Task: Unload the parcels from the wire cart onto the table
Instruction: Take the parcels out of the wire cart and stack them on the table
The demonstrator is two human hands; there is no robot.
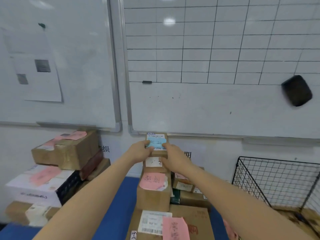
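A small brown parcel [158, 135] with a white label and a blue note sits on top of a tall stack of cardboard parcels [154, 193] on the blue table [121, 205]. My left hand [138, 150] grips its left side and my right hand [173, 157] grips its right side, thumbs on the top face. The black wire cart [277, 181] stands at the right, its contents mostly hidden from here.
Another pile of boxes [65, 149] with pink notes rises at the left on the table. Whiteboards [207, 49] cover the wall behind, with a black eraser [296, 90] stuck at right. A large flat box [190, 222] lies at the front.
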